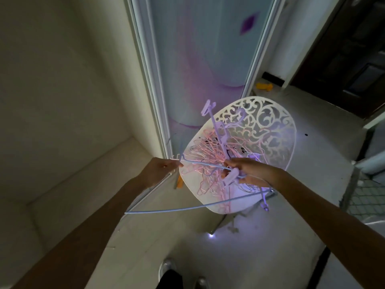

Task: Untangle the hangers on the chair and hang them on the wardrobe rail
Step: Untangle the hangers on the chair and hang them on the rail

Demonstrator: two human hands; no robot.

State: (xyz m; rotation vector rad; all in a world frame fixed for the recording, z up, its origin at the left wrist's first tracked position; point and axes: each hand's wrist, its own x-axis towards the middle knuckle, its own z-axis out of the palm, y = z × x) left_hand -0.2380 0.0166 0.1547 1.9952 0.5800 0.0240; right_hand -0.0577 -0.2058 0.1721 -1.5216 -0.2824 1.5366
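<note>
Thin coated wire hangers (pixel 208 163) heaped on a white, matt, pierced chair (pixel 270 122)

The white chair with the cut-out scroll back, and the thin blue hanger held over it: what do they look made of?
The white chair with the cut-out scroll back looks like moulded plastic, smooth and matte, though painted metal is possible. The thin blue hanger, gripped by the left hand and right hand, looks like coated wire: slim, even, softly glossy.
</note>
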